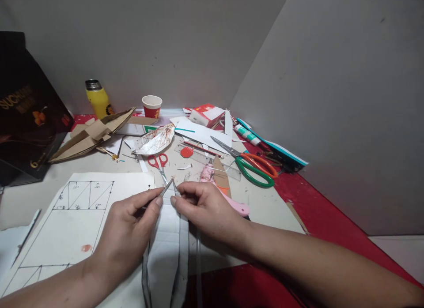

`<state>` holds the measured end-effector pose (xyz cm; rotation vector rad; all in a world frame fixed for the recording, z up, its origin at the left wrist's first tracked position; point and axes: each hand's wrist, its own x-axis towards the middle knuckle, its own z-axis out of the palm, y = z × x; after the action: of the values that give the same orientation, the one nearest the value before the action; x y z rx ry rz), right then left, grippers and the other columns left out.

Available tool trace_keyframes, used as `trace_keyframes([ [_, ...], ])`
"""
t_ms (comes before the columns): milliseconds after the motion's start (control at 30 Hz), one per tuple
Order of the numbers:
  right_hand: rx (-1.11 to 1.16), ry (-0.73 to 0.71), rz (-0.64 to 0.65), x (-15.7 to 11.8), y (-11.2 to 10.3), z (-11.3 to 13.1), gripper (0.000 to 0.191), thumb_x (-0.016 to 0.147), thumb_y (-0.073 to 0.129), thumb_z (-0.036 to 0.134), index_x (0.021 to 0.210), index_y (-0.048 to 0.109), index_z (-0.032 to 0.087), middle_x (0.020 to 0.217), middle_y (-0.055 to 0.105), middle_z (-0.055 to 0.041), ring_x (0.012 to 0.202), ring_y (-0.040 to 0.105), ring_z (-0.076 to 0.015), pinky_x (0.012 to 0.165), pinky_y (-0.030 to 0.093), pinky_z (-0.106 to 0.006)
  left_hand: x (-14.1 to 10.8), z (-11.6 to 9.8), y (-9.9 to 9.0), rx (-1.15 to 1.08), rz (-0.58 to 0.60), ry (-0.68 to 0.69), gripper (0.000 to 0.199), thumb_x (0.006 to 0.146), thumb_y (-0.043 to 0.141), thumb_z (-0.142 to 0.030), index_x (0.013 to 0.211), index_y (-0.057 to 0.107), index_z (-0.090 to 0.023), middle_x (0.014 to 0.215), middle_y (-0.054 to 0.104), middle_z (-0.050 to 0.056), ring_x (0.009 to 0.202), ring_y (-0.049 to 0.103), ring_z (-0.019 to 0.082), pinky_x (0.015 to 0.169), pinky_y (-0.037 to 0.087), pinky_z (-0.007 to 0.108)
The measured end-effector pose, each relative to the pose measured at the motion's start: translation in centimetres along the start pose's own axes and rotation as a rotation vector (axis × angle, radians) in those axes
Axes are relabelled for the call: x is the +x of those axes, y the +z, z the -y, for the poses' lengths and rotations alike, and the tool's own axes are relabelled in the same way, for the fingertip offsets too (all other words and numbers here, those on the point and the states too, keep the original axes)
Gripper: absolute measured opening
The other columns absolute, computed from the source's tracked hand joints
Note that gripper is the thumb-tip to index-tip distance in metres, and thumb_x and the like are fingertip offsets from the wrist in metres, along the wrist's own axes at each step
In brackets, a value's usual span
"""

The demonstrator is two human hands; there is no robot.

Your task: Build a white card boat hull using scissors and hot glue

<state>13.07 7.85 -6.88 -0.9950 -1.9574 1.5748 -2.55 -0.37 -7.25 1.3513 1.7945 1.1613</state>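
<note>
A long white folded cardboard piece [164,246] with raised, dark-edged sides stretches from the bottom of the view up to my fingers. At its far end my left hand [129,222] pinches one side's pointed edge between thumb and forefinger. Opposite it, my right hand [207,208] pinches the other side the same way, so the two tips come close together. Red-handled scissors [158,161] lie just beyond the fingertips. Under my left forearm is a paper sheet [71,228] with a drawn grid of lines.
A brown cardboard boat shape [96,133], yellow bottle [97,98] and paper cup [152,107] stand at the back. Large scissors [253,169] with green and orange handles lie right, near a pink glue gun [235,205]. A black bag [20,109] stands left; grey walls enclose the back and right.
</note>
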Motion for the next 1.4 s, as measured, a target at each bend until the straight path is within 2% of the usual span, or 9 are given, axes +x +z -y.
trace_keyframes([
  [300,0.019,0.025,0.027,0.0,0.0,0.0,0.029,0.085,0.053,0.026,0.062,0.037,0.019,0.059,0.029,0.0073,0.055,0.028,-0.0077,0.046,0.021,-0.021,-0.1,-0.3,-0.2,-0.015,0.050,0.015,0.027,0.089,0.056,-0.036,0.110,0.067,-0.022,0.100,0.073,0.002,0.087,0.065,0.017,0.076,0.051,0.026],
  [600,-0.032,0.014,0.044,-0.2,-0.1,-0.1,0.026,0.086,0.052,0.026,0.064,0.039,0.020,0.059,0.029,0.0072,0.055,0.027,-0.0081,0.046,0.020,-0.022,0.2,-0.2,0.4,-0.090,0.008,-0.125,0.018,0.078,0.067,-0.034,0.091,0.068,-0.021,0.085,0.074,0.001,0.080,0.066,0.018,0.071,0.051,0.026],
  [733,-0.038,0.014,0.060,-0.2,-0.1,-0.1,0.028,0.085,0.052,0.026,0.063,0.037,0.020,0.058,0.030,0.0074,0.054,0.028,-0.0079,0.045,0.021,-0.022,0.3,-0.5,0.2,-0.164,0.035,-0.145,0.015,0.077,0.067,-0.032,0.087,0.068,-0.021,0.082,0.073,-0.001,0.078,0.065,0.016,0.071,0.050,0.025],
  [900,-0.112,0.009,0.080,-0.2,-0.2,0.1,0.022,0.086,0.051,0.026,0.066,0.043,0.019,0.060,0.036,0.0065,0.055,0.033,-0.0083,0.047,0.024,-0.021,0.5,-1.3,0.0,-0.246,0.089,-0.216,0.018,0.074,0.069,-0.032,0.085,0.068,-0.018,0.077,0.072,0.001,0.074,0.063,0.016,0.068,0.048,0.024],
  [1067,-0.225,-0.032,0.074,0.1,-0.1,0.7,0.028,0.082,0.053,0.025,0.060,0.037,0.020,0.056,0.033,0.0070,0.054,0.031,-0.0082,0.046,0.024,-0.021,0.5,-1.5,-0.1,-0.231,0.063,-0.155,0.015,0.076,0.068,-0.033,0.076,0.069,-0.018,0.073,0.070,-0.001,0.071,0.061,0.015,0.066,0.046,0.022],
  [1167,-0.264,-0.008,0.115,0.5,-0.2,1.3,0.029,0.080,0.055,0.025,0.058,0.037,0.020,0.055,0.033,0.0071,0.053,0.032,-0.0081,0.045,0.024,-0.021,0.5,-1.4,-0.3,-0.211,0.060,-0.141,0.015,0.076,0.067,-0.033,0.073,0.069,-0.018,0.069,0.067,-0.002,0.068,0.058,0.014,0.063,0.044,0.021],
  [1300,-0.375,-0.020,0.227,0.7,-1.9,3.0,0.026,0.080,0.058,0.033,0.061,0.048,0.019,0.055,0.043,0.0059,0.052,0.039,-0.0089,0.046,0.029,-0.022,0.8,-1.2,-0.6,-0.209,0.089,-0.182,0.020,0.076,0.066,-0.037,0.071,0.068,-0.018,0.067,0.064,-0.002,0.065,0.053,0.013,0.059,0.041,0.021],
  [1333,-0.429,-0.041,0.224,0.5,-2.8,3.4,0.023,0.081,0.058,0.035,0.067,0.054,0.018,0.057,0.049,0.0044,0.053,0.044,-0.0099,0.048,0.032,-0.022,0.8,-1.2,-0.7,-0.204,0.097,-0.201,0.021,0.076,0.066,-0.039,0.071,0.067,-0.018,0.067,0.063,-0.002,0.064,0.052,0.013,0.058,0.040,0.021],
  [1400,-0.573,-0.093,0.136,-0.1,-4.8,3.8,0.022,0.085,0.055,0.036,0.083,0.064,0.016,0.067,0.062,-0.0001,0.060,0.055,-0.0131,0.055,0.038,-0.024,1.1,-1.2,-0.9,-0.192,0.095,-0.238,0.024,0.075,0.068,-0.041,0.071,0.067,-0.017,0.066,0.061,-0.002,0.062,0.049,0.012,0.055,0.038,0.020],
])
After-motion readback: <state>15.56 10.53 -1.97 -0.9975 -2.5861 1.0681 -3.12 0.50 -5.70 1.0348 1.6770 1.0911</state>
